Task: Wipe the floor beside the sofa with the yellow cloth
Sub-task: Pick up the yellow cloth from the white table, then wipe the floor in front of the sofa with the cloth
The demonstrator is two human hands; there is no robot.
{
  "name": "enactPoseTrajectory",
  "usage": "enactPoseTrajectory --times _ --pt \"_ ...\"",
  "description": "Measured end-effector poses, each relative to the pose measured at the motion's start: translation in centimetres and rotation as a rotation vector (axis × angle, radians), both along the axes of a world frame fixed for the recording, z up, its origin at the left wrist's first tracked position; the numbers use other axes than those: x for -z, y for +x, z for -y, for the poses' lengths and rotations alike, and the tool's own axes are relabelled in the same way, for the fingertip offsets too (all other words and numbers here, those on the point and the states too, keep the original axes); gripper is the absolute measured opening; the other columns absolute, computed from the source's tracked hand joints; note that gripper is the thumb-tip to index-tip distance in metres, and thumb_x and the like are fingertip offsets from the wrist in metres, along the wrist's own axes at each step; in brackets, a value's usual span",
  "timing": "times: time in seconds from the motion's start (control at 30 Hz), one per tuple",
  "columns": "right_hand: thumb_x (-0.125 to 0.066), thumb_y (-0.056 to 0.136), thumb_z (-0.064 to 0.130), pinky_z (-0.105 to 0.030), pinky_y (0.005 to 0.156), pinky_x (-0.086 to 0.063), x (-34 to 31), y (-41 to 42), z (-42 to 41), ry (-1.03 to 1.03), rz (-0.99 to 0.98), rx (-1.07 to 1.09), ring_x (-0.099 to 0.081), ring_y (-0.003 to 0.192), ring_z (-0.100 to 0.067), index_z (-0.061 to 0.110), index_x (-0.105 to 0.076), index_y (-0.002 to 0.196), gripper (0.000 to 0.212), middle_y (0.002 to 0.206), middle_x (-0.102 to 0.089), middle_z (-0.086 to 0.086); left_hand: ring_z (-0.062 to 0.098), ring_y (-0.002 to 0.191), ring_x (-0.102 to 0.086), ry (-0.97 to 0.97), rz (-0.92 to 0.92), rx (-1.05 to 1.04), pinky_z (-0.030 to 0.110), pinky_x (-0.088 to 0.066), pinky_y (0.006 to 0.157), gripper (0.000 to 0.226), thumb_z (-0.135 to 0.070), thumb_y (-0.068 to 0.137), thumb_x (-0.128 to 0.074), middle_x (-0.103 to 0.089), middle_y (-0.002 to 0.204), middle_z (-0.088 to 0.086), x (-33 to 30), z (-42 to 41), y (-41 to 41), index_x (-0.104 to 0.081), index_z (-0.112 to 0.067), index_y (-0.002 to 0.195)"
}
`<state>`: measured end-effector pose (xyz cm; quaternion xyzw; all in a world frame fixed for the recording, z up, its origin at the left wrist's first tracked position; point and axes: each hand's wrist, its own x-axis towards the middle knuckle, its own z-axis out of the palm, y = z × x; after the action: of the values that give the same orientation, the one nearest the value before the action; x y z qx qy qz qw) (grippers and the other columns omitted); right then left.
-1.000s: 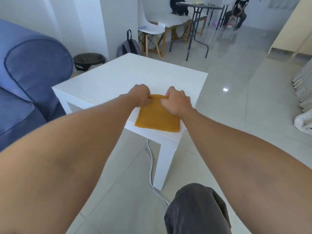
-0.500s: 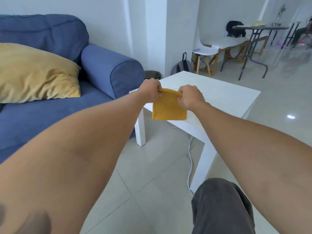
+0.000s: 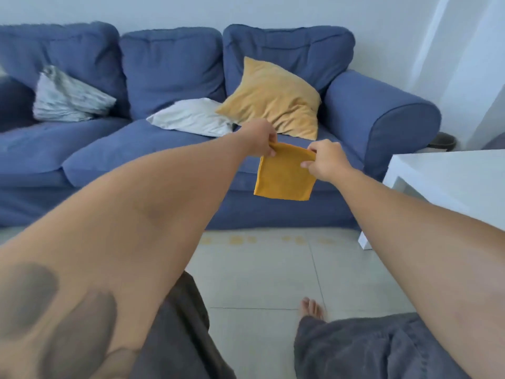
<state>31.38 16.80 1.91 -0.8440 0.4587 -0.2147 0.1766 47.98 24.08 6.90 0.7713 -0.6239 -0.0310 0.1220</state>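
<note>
The yellow cloth (image 3: pixel 284 176) hangs folded in the air in front of the blue sofa (image 3: pixel 169 149), held by its top edge. My left hand (image 3: pixel 261 139) pinches the top left corner and my right hand (image 3: pixel 326 160) pinches the top right corner. The pale tiled floor (image 3: pixel 259 272) lies below, and a row of yellowish spots (image 3: pixel 240 239) marks it along the sofa's base.
A white side table (image 3: pixel 448 184) stands at the right, beside the sofa's arm. A yellow cushion (image 3: pixel 273 99), a white cushion (image 3: pixel 191 117) and a grey patterned one (image 3: pixel 68 95) lie on the sofa. My knees and a bare foot (image 3: pixel 311 309) are at the bottom.
Both hands lifted the cloth off the white table and carried it left, so it now hangs before the sofa. My view swung left from the table to the sofa.
</note>
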Motion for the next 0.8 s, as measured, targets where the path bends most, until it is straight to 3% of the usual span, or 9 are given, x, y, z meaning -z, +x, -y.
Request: enactPoseTrajectory --times 0.1,0.3,0.4,0.53,0.67,0.8 --pt "-0.066 0.091 0.018 -0.042 0.084 -0.049 0.5 6.3 -1.4 0.037 0.001 -0.147 -0.05 0.095 -0.025 0.005 -0.066 0.098 0.016 0.098 -0.06 -0.01 0.023 0.102 -0.054 0.035 -0.004 -0.132 0.03 -0.04 0.079 0.034 -0.023 0.081 -0.075 -0.057 0.104 0.003 0.6 -3.8 5.8 -0.067 -0.011 0.112" --pt "-0.066 0.088 0.017 -0.049 0.084 -0.056 5.7 16.7 -4.0 0.152 -0.06 -0.316 -0.063 0.09 -0.032 0.014 -0.067 0.089 0.003 0.096 -0.066 -0.011 0.019 0.089 -0.055 0.129 -0.043 -0.295 0.032 -0.044 0.076 0.02 -0.021 0.079 -0.075 -0.062 0.086 -0.002 6.1 -8.7 15.1 -0.073 -0.017 0.099" --pt "-0.064 0.087 0.015 -0.046 0.082 -0.057 11.9 20.7 -4.3 0.231 -0.128 -0.347 -0.064 0.087 -0.03 0.017 -0.068 0.089 0.004 0.094 -0.065 -0.008 0.019 0.084 -0.055 0.219 -0.104 -0.34 0.033 -0.049 0.08 0.018 -0.021 0.077 -0.075 -0.064 0.085 0.0 12.8 -9.4 18.9 -0.073 -0.018 0.095" --pt "-0.061 0.089 0.013 -0.035 0.073 -0.052 22.6 25.0 -4.1 0.362 -0.193 -0.347 -0.063 0.091 -0.028 0.02 -0.065 0.096 0.01 0.104 -0.063 -0.008 0.022 0.089 -0.061 0.336 -0.214 -0.403 0.029 -0.046 0.073 0.016 -0.02 0.078 -0.075 -0.064 0.084 -0.002 24.2 -9.3 23.2 -0.074 -0.021 0.094" --pt "-0.065 0.088 0.014 -0.034 0.081 -0.052 31.3 28.1 -2.6 0.427 -0.186 -0.29 -0.063 0.098 -0.029 0.018 -0.066 0.095 0.008 0.104 -0.067 -0.009 0.027 0.101 -0.064 0.323 -0.256 -0.424 0.03 -0.05 0.081 0.016 -0.016 0.082 -0.07 -0.074 0.1 0.004 34.1 -7.7 26.4 -0.074 -0.021 0.097" --pt "-0.066 0.087 0.015 -0.031 0.08 -0.049 35.9 31.9 -0.2 0.399 -0.142 -0.26 -0.063 0.1 -0.03 0.019 -0.067 0.096 0.009 0.102 -0.071 -0.009 0.028 0.1 -0.066 0.22 -0.26 -0.454 0.034 -0.054 0.083 0.017 -0.014 0.085 -0.067 -0.075 0.101 0.005 39.1 -5.6 29.9 -0.075 -0.019 0.099"
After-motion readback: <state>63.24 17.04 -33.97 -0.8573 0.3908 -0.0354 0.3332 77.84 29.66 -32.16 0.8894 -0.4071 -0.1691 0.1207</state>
